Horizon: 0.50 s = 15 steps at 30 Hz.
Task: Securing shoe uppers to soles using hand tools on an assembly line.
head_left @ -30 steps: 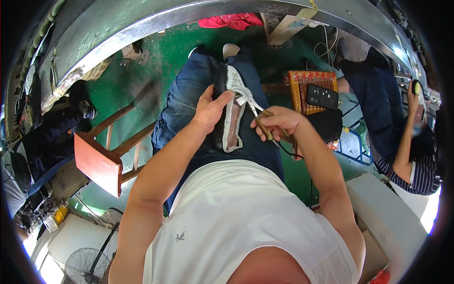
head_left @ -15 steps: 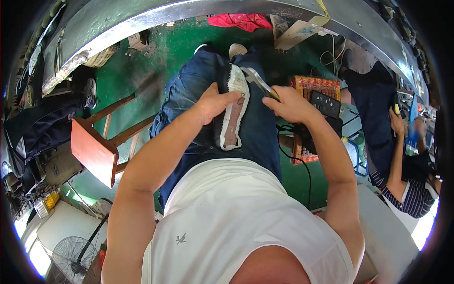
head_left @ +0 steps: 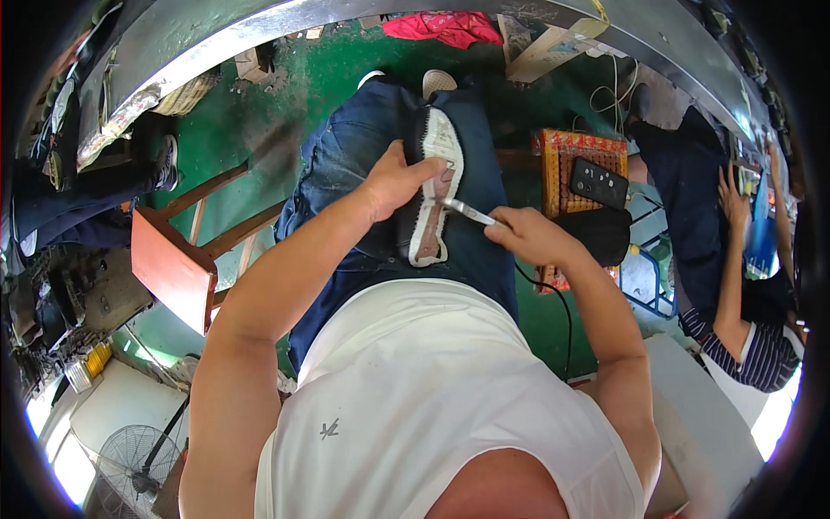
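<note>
Shoe [head_left: 428, 228] sole-up in my left hand [head_left: 398, 184], pliers [head_left: 472, 212] in my right hand [head_left: 536, 237]

The shoe makes a long, narrow curve beneath my left thumb: a dark upper along its left side, a white band with a toothed edge, broad and pale at the toe beyond my fingers, and a flat brownish strip running back toward me. The pliers' head is smooth, shiny metal.

Under the shoe, my jeans [head_left: 333, 173] are creased, faded blue denim. Past my fingers spreads a scuffed green floor [head_left: 290, 82], with a crumpled pink-red cloth [head_left: 445, 29] near a curved-looking metal edge. Well left of my left fingers stands a reddish wooden stool [head_left: 175, 270]; right of my right fingers, a black handheld device [head_left: 599, 183] rests on a beaded mat [head_left: 558, 173]. Farther right is another person in a striped top [head_left: 761, 353].

My left thumb presses on the sole, and those fingers close around the shoe's left side, their tips hidden. My right fingers are curled tight around the pliers' handles. The metal tips meet the sole just below my left thumb; I can't tell whether they pinch anything.
</note>
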Available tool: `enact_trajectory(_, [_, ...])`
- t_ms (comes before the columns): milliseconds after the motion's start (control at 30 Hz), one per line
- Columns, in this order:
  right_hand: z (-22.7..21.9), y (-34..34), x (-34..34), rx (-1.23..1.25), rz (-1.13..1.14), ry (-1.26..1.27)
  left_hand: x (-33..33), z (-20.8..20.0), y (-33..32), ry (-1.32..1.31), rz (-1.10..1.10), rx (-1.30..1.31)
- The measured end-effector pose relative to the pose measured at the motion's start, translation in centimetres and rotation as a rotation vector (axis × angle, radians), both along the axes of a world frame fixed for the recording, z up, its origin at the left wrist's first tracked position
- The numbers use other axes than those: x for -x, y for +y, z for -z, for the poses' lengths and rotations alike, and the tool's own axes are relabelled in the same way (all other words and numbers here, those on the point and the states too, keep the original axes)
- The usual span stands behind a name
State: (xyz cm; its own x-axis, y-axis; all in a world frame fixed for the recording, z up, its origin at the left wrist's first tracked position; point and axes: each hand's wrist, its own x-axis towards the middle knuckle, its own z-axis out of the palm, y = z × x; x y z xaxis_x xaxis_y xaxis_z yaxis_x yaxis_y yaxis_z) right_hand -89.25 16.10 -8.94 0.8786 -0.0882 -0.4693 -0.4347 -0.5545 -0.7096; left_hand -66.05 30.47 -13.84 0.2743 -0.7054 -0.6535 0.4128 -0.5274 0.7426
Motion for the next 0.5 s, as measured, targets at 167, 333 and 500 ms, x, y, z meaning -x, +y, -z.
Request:
enact_trajectory(167, [-1.2, -1.0, -0.8, -0.312, 0.118, 0.32, 3.4, -0.3, 3.9, -0.109, 0.006, 0.219])
enact_trajectory(333, [-1.4, 2.0, 1.4, 0.117, -0.116, 0.039, 4.8, 2.1, 2.9, -0.147, -0.188, 0.307])
enact_trajectory(500, [-0.6, 1.4, 1.5, 0.325, -0.147, 0.054, 4.2, 2.8, 3.4, -0.684, -0.036, 0.119])
